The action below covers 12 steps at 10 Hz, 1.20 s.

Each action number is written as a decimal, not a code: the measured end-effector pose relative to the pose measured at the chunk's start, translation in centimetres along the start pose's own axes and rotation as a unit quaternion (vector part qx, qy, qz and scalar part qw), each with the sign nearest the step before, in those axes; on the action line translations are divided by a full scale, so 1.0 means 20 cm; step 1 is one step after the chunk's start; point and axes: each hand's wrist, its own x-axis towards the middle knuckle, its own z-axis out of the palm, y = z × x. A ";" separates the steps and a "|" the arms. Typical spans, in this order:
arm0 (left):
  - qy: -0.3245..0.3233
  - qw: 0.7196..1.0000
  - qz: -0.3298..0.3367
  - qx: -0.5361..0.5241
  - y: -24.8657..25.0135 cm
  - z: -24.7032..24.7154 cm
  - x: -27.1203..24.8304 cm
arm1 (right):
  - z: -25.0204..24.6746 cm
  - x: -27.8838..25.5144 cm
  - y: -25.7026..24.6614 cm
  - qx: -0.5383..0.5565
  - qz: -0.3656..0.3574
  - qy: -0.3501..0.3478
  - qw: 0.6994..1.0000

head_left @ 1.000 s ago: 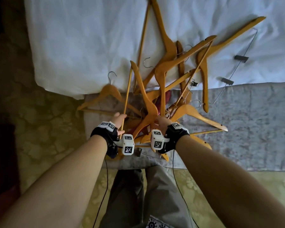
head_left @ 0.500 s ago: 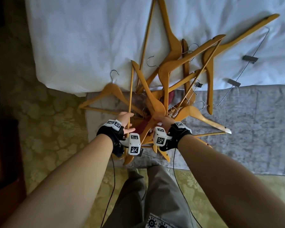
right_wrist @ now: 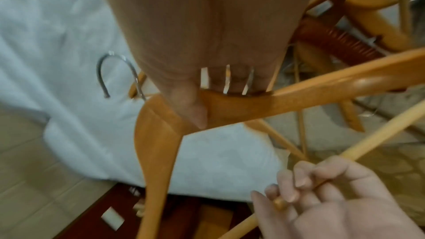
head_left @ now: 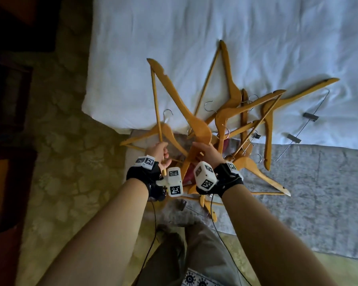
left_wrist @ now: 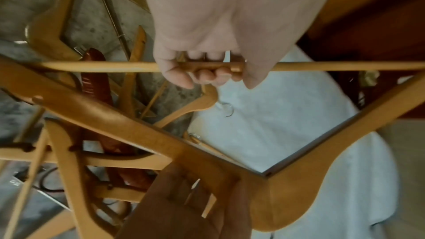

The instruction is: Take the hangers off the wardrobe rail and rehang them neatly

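**Hangers piled on the bed, one being lifted**

At the bed's (head_left: pixel 174 48) near edge, the head view shows a tangled pile of wooden hangers (head_left: pixel 246 120) across white sheet and grey blanket; no rail is visible, so rehanging seems still ahead. The lifted hanger (head_left: pixel 180 108) rises from the heap.

From the left wrist, the left hand (left_wrist: pixel 202 64) curls around its round crossbar (left_wrist: pixel 333 65).

From the right wrist, the right hand (right_wrist: pixel 207 72) grips the smooth, varnished neck beside the metal hook (right_wrist: pixel 115 72).
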 end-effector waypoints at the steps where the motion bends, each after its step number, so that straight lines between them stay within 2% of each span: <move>1: -0.013 0.995 0.008 -0.097 0.04 -0.16 -0.11 | 0.17 -0.12 -0.09 -0.005 -0.046 -0.035 0.998; 2: -0.023 0.979 0.032 -0.201 0.10 -0.33 -0.31 | 0.39 -0.29 -0.18 -0.017 -0.079 -0.072 0.994; 3: -0.005 0.963 0.053 -0.265 0.11 -0.52 -0.47 | 0.62 -0.49 -0.21 -0.058 -0.105 -0.112 0.986; 5: -0.026 0.918 0.110 -0.380 0.00 -1.01 -0.75 | 1.04 -0.90 -0.06 -0.222 -0.152 -0.178 0.946; 6: -0.047 0.885 0.148 -0.439 -0.07 -1.27 -0.88 | 1.22 -1.05 0.11 -0.318 -0.175 -0.175 0.915; 7: -0.072 0.849 0.182 -0.490 -0.17 -1.55 -0.98 | 1.41 -1.20 0.31 -0.349 -0.186 -0.183 0.900; 8: -0.054 0.828 0.192 -0.523 -0.30 -1.83 -1.08 | 1.60 -1.36 0.51 -0.385 -0.210 -0.202 0.876; 10: -0.018 0.782 0.249 -0.572 -0.56 -2.44 -1.33 | 2.06 -1.71 0.92 -0.490 -0.281 -0.261 0.783; 11: 0.006 0.751 0.284 -0.597 -0.65 -2.72 -1.46 | 2.32 -1.86 1.08 -0.516 -0.298 -0.295 0.748; 12: 0.023 0.729 0.321 -0.604 -0.69 -2.97 -1.57 | 2.56 -2.01 1.22 -0.513 -0.305 -0.339 0.727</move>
